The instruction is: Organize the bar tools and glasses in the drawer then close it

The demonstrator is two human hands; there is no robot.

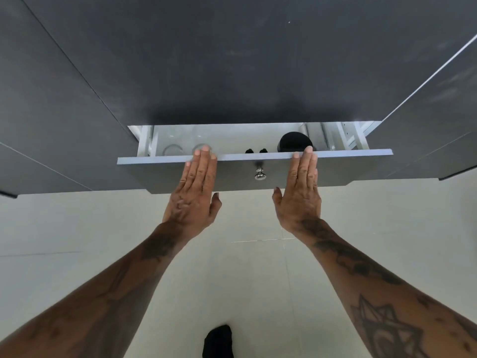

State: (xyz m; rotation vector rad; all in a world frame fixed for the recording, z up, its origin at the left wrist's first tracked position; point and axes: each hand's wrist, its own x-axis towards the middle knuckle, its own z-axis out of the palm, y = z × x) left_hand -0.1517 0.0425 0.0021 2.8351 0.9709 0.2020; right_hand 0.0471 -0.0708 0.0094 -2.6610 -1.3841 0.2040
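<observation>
I can read no text, label, brand, number or sign anywhere here. My forearms carry dark tattoo patterns, but they form shapes, not letters or digits I can make out.

Glasses (188, 149) left in drawer (245, 157), perhaps a shaker (294, 142) right, knob (260, 174) in front
</observation>
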